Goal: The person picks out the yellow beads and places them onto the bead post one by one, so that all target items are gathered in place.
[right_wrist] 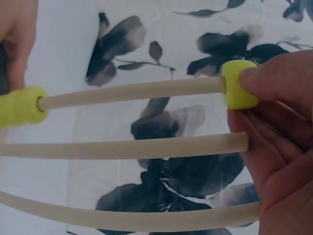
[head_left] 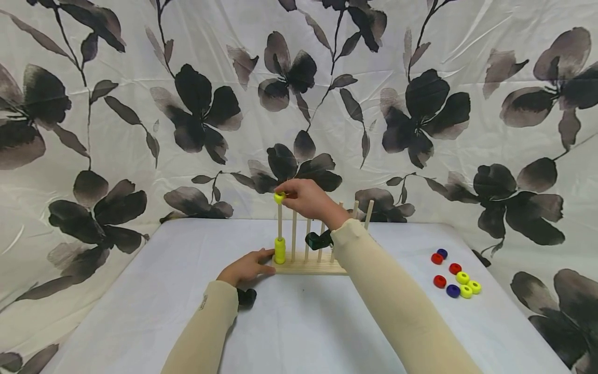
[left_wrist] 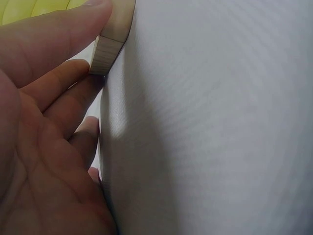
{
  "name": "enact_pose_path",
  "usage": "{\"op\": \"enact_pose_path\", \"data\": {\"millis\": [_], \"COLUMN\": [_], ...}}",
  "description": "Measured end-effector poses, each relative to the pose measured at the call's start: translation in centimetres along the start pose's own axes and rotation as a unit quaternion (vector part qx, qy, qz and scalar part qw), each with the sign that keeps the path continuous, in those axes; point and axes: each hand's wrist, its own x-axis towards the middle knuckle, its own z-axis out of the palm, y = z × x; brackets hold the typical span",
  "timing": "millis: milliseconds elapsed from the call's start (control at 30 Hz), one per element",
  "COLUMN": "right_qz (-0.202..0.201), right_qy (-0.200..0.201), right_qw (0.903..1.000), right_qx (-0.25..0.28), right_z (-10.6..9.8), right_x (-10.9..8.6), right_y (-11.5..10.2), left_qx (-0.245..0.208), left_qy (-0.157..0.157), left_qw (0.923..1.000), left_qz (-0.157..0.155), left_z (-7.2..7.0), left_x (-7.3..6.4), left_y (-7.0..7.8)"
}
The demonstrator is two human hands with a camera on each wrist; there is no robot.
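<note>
My right hand pinches a yellow bead between thumb and fingers at the top of the leftmost peg. In the right wrist view the peg's tip end is inside the bead. Lower on this same peg sits a stack of yellow beads, down at the wooden base. My left hand grips the base's left end, thumb at the front and fingers behind. In the left wrist view the thumb lies against the wood beside the yellow stack.
Several bare pegs stand in a row to the right, partly behind the right forearm. Loose red beads, blue beads and yellow beads lie at the right of the white table. A floral cloth hangs behind.
</note>
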Motion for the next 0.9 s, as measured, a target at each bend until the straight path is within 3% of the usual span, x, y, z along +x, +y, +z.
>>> {"op": "enact_pose_path", "data": {"millis": [200,533,900], "right_qz": [-0.014,-0.019,-0.055], "right_qy": [0.004,0.018,0.080], "right_qw": [0.9993,0.9992,0.9951], "right_qx": [-0.035,-0.029,-0.020], "right_z": [-0.2,-0.2,0.2], "right_x": [0.0,-0.3,-1.9], "right_y": [0.2,0.4,1.0], "left_qx": [0.003,0.011,0.021], "left_qy": [-0.003,-0.001,0.002], "left_qw": [1.0000,0.9999,0.9998], "left_qz": [-0.005,0.003,0.001], "left_z": [-0.1,-0.1,0.1], "left_x": [0.2,0.3,0.2], "left_y": [0.3,0.4,-0.2]}}
